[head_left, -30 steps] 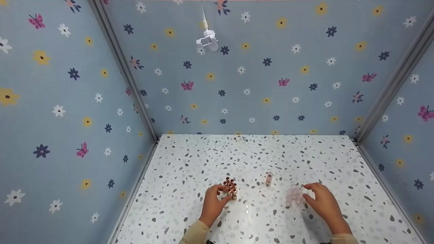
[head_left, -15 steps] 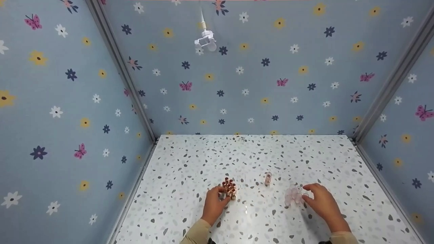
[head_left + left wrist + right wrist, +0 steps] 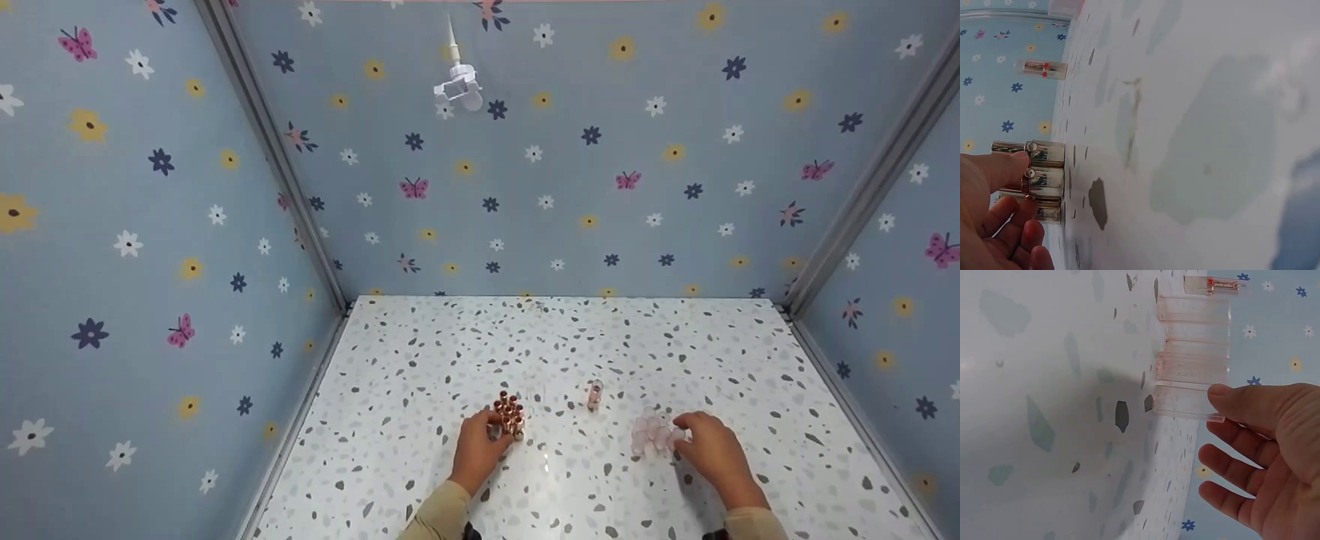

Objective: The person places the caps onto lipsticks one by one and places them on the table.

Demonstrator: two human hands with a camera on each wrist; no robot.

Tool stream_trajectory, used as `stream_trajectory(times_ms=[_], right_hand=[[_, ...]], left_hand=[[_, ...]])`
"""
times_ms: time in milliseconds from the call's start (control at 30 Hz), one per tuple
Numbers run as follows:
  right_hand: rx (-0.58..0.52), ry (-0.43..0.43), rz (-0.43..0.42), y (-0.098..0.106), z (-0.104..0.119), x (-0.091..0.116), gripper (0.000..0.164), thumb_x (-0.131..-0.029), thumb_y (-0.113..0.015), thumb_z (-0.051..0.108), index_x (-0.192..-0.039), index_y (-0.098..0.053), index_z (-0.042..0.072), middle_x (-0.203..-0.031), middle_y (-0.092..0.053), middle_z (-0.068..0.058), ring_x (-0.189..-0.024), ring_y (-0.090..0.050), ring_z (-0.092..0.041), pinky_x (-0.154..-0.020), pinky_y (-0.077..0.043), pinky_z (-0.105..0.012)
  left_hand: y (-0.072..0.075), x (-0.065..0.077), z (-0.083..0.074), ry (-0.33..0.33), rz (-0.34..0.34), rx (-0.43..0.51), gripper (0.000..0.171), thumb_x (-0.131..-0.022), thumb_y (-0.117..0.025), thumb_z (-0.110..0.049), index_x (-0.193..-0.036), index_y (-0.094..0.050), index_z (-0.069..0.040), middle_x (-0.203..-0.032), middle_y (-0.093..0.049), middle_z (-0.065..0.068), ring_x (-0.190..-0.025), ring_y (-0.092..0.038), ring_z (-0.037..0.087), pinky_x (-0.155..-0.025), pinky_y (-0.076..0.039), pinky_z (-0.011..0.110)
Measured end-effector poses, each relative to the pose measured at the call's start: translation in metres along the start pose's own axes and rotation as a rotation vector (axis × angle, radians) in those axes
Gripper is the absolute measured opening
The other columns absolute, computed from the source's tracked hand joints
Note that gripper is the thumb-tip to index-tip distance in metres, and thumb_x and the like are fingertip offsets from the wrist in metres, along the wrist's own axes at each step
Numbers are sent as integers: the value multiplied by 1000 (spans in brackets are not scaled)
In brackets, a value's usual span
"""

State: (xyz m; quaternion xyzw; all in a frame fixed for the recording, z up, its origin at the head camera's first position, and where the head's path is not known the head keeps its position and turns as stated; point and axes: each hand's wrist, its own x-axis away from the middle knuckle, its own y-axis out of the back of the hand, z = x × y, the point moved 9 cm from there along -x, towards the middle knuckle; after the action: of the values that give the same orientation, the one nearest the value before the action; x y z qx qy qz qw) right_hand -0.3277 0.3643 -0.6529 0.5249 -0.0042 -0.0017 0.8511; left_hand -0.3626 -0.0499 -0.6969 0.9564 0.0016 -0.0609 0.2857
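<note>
– State of left hand (image 3: 478,448), lower middle of frame?
– Grasping the copper tubes (image 3: 510,414) just to its right: thumb at near side, index at left. Presumably holds the upright cluster tight.
– Next, rightward?
– Single clear tube (image 3: 594,397), upright, well apart from both hands. Reason for spacing not shown; perhaps set aside deliberately.
– Lower right?
– Clear pink tubes (image 3: 649,433), upright, bunched on the speckled table (image 3: 570,487). Right hand (image 3: 712,451) grasps their right edge, thumb high on the end tube, index tip hidden in wrist view. Likely squares up the group.
</note>
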Motion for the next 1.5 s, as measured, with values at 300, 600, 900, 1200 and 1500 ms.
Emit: stream_trajectory(times_ms=[300,600,900,1200,1500], right_hand=[[68,-25,-76,16,-1,2,24,-88,-77,11,-108,-71,0,-101,-71,-14,-95,-66,-35,-82,-51,-56],[63,47,-207,52,43,10,25,-89,-78,12,-110,-71,0,-102,-72,-16,-96,-66,-37,-81,-51,-57],[-19,148,-265,65,88,15,27,-89,-78,13,-113,-71,3,-107,-72,-13,-104,-66,-35,-89,-51,-55],[-32,234,-246,54,113,15,24,-87,-82,14,-109,-73,9,-103,-73,-5,-101,-67,-27,-87,-54,-49],[-30,433,-302,61,160,22,27,-85,-83,8,-109,-72,14,-103,-71,2,-100,-66,-21,-85,-54,-43]], left_hand=[[-4,-2,1,-1,9,-14,30,-82,-86,-21,-106,-69,-16,-96,-64,-1,-90,-56,16,-76,-46,29],[-3,-2,5,21,-9,-15,29,-82,-86,-24,-105,-70,-16,-93,-64,0,-87,-56,15,-76,-47,31],[-5,-6,6,34,11,-8,23,-82,-87,-24,-99,-71,-18,-90,-63,-2,-82,-55,12,-72,-47,30],[16,5,-18,3,-54,-57,20,-86,-84,-26,-98,-69,-21,-94,-64,-4,-90,-58,16,-77,-49,30],[4,8,-82,-241,24,-33,18,-88,-81,-17,-99,-68,-24,-95,-64,-12,-91,-58,14,-80,-50,29]])
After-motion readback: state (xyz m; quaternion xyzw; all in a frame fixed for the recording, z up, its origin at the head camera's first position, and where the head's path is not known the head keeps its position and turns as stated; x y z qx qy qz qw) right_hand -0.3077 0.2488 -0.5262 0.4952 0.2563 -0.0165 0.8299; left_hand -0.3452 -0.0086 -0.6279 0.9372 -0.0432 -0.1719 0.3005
